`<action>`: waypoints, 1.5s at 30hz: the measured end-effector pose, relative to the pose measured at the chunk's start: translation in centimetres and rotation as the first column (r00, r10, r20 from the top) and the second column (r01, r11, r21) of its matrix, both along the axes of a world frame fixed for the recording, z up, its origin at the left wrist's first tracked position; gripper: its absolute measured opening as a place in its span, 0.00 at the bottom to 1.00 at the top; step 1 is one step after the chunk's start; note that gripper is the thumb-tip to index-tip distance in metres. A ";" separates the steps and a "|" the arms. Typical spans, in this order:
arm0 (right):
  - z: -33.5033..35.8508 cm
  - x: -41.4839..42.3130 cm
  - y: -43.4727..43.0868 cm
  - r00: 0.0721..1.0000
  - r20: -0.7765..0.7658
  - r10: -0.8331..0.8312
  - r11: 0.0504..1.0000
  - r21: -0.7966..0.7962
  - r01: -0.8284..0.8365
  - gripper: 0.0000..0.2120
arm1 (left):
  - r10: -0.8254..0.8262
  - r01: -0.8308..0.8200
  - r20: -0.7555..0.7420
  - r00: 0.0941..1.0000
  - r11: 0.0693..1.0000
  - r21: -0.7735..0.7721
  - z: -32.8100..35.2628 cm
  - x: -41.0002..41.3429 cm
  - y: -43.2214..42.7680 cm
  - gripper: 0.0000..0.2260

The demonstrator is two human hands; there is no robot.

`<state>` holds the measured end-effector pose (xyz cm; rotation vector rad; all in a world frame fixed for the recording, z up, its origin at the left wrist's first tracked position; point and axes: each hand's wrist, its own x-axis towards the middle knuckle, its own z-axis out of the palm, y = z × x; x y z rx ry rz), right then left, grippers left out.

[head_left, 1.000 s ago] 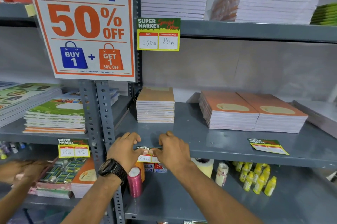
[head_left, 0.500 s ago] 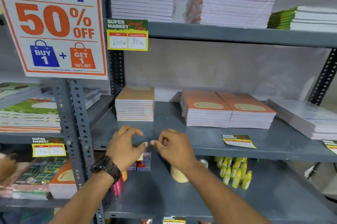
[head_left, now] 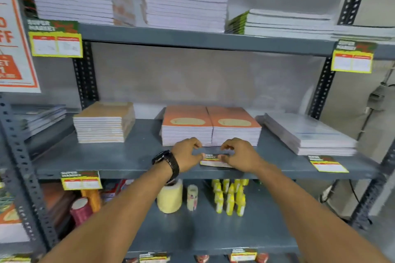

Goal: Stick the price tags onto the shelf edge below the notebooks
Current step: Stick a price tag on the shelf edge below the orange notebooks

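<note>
A green and yellow price tag [head_left: 213, 159] lies flat on the grey middle shelf [head_left: 132, 162], just in front of two stacks of orange notebooks [head_left: 211, 126]. My left hand [head_left: 187, 153], with a black watch on its wrist, has its thumb at the tag's left end and its fingers curled above it. My right hand [head_left: 240, 155] covers the tag's right end, thumb on the tag. A second tag [head_left: 81, 180] is stuck on the shelf edge [head_left: 132, 174] below the brown notebook stack [head_left: 103, 122]. A third tag [head_left: 328, 164] lies loose on the shelf at the right.
White notebooks [head_left: 307, 134] lie at the shelf's right end. The upper shelf bears notebook stacks and two tags [head_left: 55, 38] [head_left: 352, 56]. Below stand tape rolls [head_left: 170, 197], yellow bottles [head_left: 229, 196] and thread spools [head_left: 81, 209]. A sale poster [head_left: 15, 49] hangs at left.
My view and both hands moved right, from the shelf edge below the brown stack, where a tag now hangs, to the tag lying in front of the orange notebooks.
</note>
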<state>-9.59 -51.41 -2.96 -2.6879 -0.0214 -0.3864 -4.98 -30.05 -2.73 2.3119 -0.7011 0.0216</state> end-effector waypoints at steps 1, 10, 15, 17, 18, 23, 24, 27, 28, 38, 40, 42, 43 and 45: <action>-0.1 0.1 -0.6 0.998 -0.056 0.008 1.000 -0.025 -0.010 0.17 | -0.006 0.006 -0.008 1.000 0.999 0.048 0.2 0.2 -1.3 0.15; -0.8 1.5 -1.6 0.977 -0.180 0.116 0.992 -0.025 -0.122 0.16 | 0.002 0.012 -0.035 0.999 0.919 0.394 -1.4 2.0 -6.4 0.10; -0.6 1.7 -1.3 0.986 -0.110 0.127 0.986 0.122 -0.114 0.09 | 0.055 -0.055 0.007 0.998 0.978 0.203 -0.6 1.8 -6.1 0.11; -0.3 1.3 -1.3 0.989 -0.061 0.131 0.971 0.207 -0.116 0.06 | 0.048 -0.049 0.014 0.999 0.995 0.091 -0.2 1.3 -5.7 0.06; -0.1 0.8 -1.3 0.990 -0.034 0.139 0.962 0.244 -0.127 0.09 | 0.037 -0.038 0.017 0.999 0.999 0.039 -0.1 0.9 -5.3 0.05; -0.7 -2.5 -0.8 0.976 0.012 0.216 0.937 0.279 -0.211 0.07 | -0.015 0.019 0.052 0.999 0.997 -0.069 -0.7 -2.3 -3.3 0.06; -1.3 -3.1 -0.7 0.976 0.010 0.219 0.937 0.277 -0.213 0.04 | -0.007 0.010 0.049 0.999 0.997 -0.080 -1.2 -2.9 -3.0 0.05; -3.3 -4.5 -0.4 0.982 0.003 0.187 0.936 0.302 -0.179 0.04 | 0.067 -0.057 0.078 0.995 0.991 -0.118 -3.0 -4.5 -2.6 0.06; -3.9 -4.8 -0.2 0.987 0.002 0.163 0.938 0.309 -0.155 0.05 | 0.090 -0.076 0.103 0.991 0.988 -0.132 -3.6 -4.8 -2.7 0.06; -5.1 -4.8 1.6 0.993 0.114 -0.043 0.970 0.242 0.014 0.01 | 0.162 -0.153 0.253 0.954 0.987 -0.056 -5.9 -4.7 -3.7 0.04; -5.2 -4.6 1.8 0.991 0.120 -0.067 0.973 0.228 0.038 0.02 | 0.145 -0.139 0.281 0.949 0.989 -0.042 -6.0 -4.6 -3.7 0.04; -5.3 -4.4 2.0 0.988 0.129 -0.088 0.974 0.218 0.058 0.02 | 0.131 -0.130 0.299 0.945 0.991 -0.023 -6.0 -4.4 -3.6 0.05; -5.4 -4.3 2.1 0.987 0.131 -0.096 0.974 0.214 0.066 0.03 | 0.125 -0.127 0.301 0.945 0.992 -0.011 -6.0 -4.3 -3.5 0.05; -5.3 -4.3 2.3 0.985 0.130 -0.111 0.975 0.208 0.082 0.03 | 0.110 -0.121 0.303 0.947 0.992 0.018 -6.0 -4.2 -3.6 0.05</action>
